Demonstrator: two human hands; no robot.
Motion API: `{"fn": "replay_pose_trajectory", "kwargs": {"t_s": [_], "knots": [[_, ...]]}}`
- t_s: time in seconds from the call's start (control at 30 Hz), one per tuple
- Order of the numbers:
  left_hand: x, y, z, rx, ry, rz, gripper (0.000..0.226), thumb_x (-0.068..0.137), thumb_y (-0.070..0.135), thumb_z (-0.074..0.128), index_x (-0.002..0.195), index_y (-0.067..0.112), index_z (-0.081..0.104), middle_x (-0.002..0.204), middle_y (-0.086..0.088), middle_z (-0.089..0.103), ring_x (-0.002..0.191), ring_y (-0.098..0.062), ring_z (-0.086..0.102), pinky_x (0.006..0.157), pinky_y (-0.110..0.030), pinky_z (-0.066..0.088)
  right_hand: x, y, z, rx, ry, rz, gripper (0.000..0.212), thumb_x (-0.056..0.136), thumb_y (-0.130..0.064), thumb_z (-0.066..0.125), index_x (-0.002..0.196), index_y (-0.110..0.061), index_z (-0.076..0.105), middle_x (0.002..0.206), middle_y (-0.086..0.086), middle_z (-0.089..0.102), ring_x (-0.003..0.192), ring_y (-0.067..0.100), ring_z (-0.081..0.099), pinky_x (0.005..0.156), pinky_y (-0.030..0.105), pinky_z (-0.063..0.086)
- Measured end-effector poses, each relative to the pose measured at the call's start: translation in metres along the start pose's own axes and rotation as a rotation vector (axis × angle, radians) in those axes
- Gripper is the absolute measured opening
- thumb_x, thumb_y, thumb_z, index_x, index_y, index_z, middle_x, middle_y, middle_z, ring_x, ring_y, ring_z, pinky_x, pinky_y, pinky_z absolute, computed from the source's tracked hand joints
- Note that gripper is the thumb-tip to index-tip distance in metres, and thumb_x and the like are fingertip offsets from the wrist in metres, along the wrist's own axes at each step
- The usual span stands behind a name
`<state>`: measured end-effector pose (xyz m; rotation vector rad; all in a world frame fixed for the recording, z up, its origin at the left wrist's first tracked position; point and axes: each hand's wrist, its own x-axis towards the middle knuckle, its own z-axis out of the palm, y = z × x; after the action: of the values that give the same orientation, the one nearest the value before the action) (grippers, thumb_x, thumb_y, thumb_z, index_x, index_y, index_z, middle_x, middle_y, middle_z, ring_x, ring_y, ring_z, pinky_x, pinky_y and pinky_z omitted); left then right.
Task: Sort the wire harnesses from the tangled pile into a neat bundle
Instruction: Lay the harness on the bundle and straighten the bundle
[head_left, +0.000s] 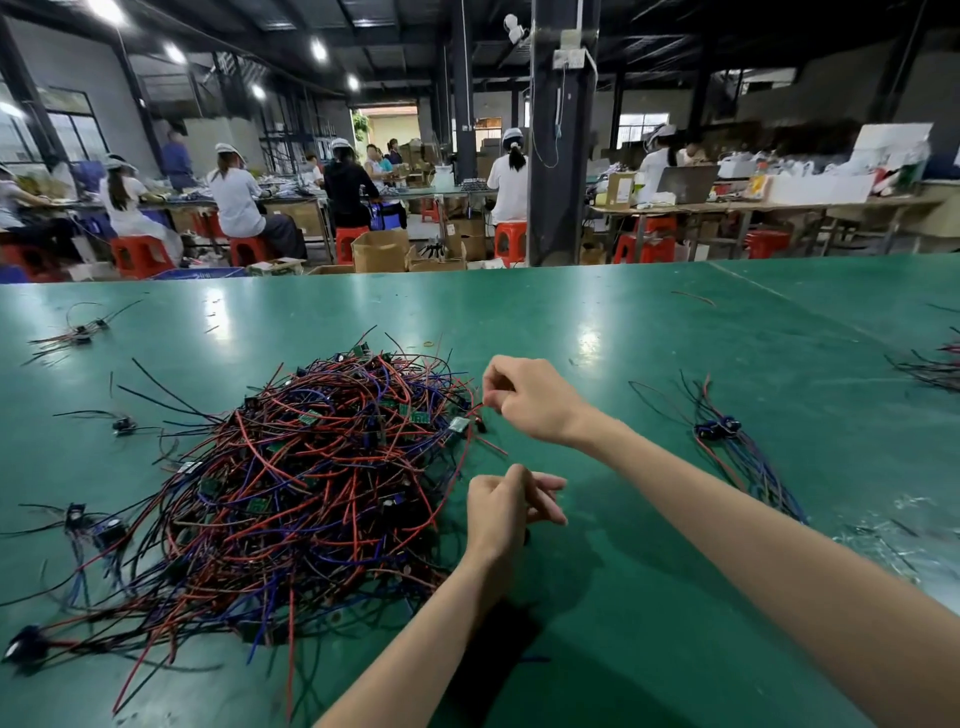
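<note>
Tangled pile (311, 478) of wire harnesses lies left of centre on the table (675, 322), right hand (530, 400) pinching a wire (477, 411) at its right fringe, left hand (498, 512) fingers half-curled, grip indeterminable, bundle (722, 431) towards the right edge.

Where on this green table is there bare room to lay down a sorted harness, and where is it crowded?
Bare table lies beyond the right hand, between the tangled pile and the small bundle. A second bare patch lies between the left hand and the right forearm. Left of the pile is crowded with stray harnesses.
</note>
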<state>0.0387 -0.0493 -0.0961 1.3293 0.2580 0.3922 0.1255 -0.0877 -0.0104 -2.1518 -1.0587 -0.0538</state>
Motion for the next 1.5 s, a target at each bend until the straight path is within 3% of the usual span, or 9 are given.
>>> {"fn": "replay_pose_trajectory", "kwargs": {"t_s": [0.1, 0.27, 0.5, 0.73, 0.9, 1.07, 1.2, 1.37, 1.5], "knots": [[-0.001, -0.001, 0.001, -0.014, 0.013, 0.011, 0.045, 0.092, 0.005, 0.048, 0.051, 0.004, 0.066, 0.062, -0.006, 0.069, 0.059, -0.011, 0.062, 0.052, -0.02, 0.05, -0.007, -0.024, 0.002, 0.117, -0.044, -0.043, 0.016, 0.086, 0.002, 0.057, 0.078, -0.012, 0.056, 0.063, -0.008, 0.052, 0.06, 0.007, 0.046, 0.054, 0.008, 0.035], [0.002, -0.002, 0.0, -0.067, 0.063, 0.0, 0.024, 0.088, 0.004, 0.063, 0.072, 0.009, 0.045, 0.072, -0.008, 0.054, 0.056, -0.011, 0.057, 0.053, -0.022, 0.053, -0.009, -0.048, -0.002, 0.271, -0.046, -0.017, 0.005, 0.087, -0.013, 0.063, 0.084, -0.014, 0.059, 0.067, -0.004, 0.055, 0.062, 0.009, 0.049, 0.062, 0.021, 0.041], [0.007, -0.004, -0.003, -0.052, 0.144, 0.014, 0.042, 0.087, 0.012, 0.066, 0.059, 0.013, 0.036, 0.062, -0.003, 0.04, 0.053, -0.004, 0.055, 0.054, -0.023, 0.054, -0.009, -0.05, -0.018, -0.132, -0.292, -0.019, 0.019, 0.087, -0.022, 0.067, 0.095, -0.007, 0.073, 0.078, -0.004, 0.063, 0.075, 0.009, 0.056, 0.06, 0.017, 0.04], [0.008, -0.003, -0.001, -0.127, 0.158, -0.02, 0.022, 0.088, 0.004, 0.063, 0.073, 0.011, 0.048, 0.076, -0.002, 0.048, 0.06, -0.005, 0.056, 0.05, -0.018, 0.051, -0.018, -0.033, -0.012, -0.404, -0.389, 0.034, 0.016, 0.087, -0.01, 0.058, 0.098, -0.01, 0.069, 0.102, 0.008, 0.07, 0.097, 0.022, 0.061, 0.08, 0.028, 0.048], [0.009, 0.001, 0.002, -0.107, 0.128, 0.028, 0.022, 0.096, 0.002, 0.046, 0.088, 0.02, 0.057, 0.084, 0.003, 0.057, 0.068, -0.002, 0.058, 0.052, -0.021, 0.052, -0.024, -0.029, -0.001, -0.393, -0.401, 0.005, 0.031, 0.086, -0.033, 0.063, 0.111, -0.016, 0.065, 0.113, 0.005, 0.065, 0.105, 0.021, 0.057, 0.088, 0.029, 0.045], [0.009, -0.004, -0.002, -0.002, 0.045, -0.099, 0.019, 0.099, 0.006, 0.041, 0.086, 0.009, 0.055, 0.055, 0.001, 0.065, 0.049, -0.013, 0.063, 0.084, -0.042, 0.053, -0.024, -0.033, 0.0, -0.354, -0.277, -0.126, 0.031, 0.082, -0.028, 0.07, 0.111, -0.015, 0.068, 0.072, -0.02, 0.042, 0.084, 0.01, 0.042, 0.07, 0.015, 0.022], [0.006, -0.006, -0.005, 0.033, 0.006, -0.093, 0.034, 0.101, 0.016, 0.044, 0.07, 0.003, 0.046, 0.046, 0.009, 0.056, 0.046, -0.008, 0.064, 0.095, -0.051, 0.044, -0.018, -0.041, -0.002, -0.321, -0.145, -0.245, 0.019, 0.083, -0.025, 0.071, 0.097, -0.013, 0.075, 0.067, -0.018, 0.036, 0.069, 0.001, 0.032, 0.072, 0.017, 0.018], [0.008, -0.003, -0.003, -0.067, 0.107, -0.083, 0.032, 0.101, 0.023, 0.042, 0.084, -0.002, 0.05, 0.048, -0.005, 0.046, 0.04, -0.01, 0.06, 0.078, -0.042, 0.056, -0.004, -0.052, -0.005, -0.328, 0.026, -0.24, 0.014, 0.082, -0.026, 0.071, 0.092, -0.017, 0.076, 0.074, -0.002, 0.042, 0.087, 0.017, 0.036, 0.075, 0.027, 0.034], [0.009, 0.0, -0.008, -0.101, 0.103, -0.143, 0.022, 0.098, 0.023, 0.05, 0.088, 0.003, 0.055, 0.044, -0.003, 0.058, 0.046, -0.017, 0.063, 0.066, -0.031, 0.052, -0.002, -0.059, -0.016, -0.259, 0.271, -0.222, 0.014, 0.084, -0.025, 0.068, 0.089, -0.014, 0.075, 0.074, -0.001, 0.044, 0.086, 0.017, 0.037, 0.07, 0.024, 0.027]]}}
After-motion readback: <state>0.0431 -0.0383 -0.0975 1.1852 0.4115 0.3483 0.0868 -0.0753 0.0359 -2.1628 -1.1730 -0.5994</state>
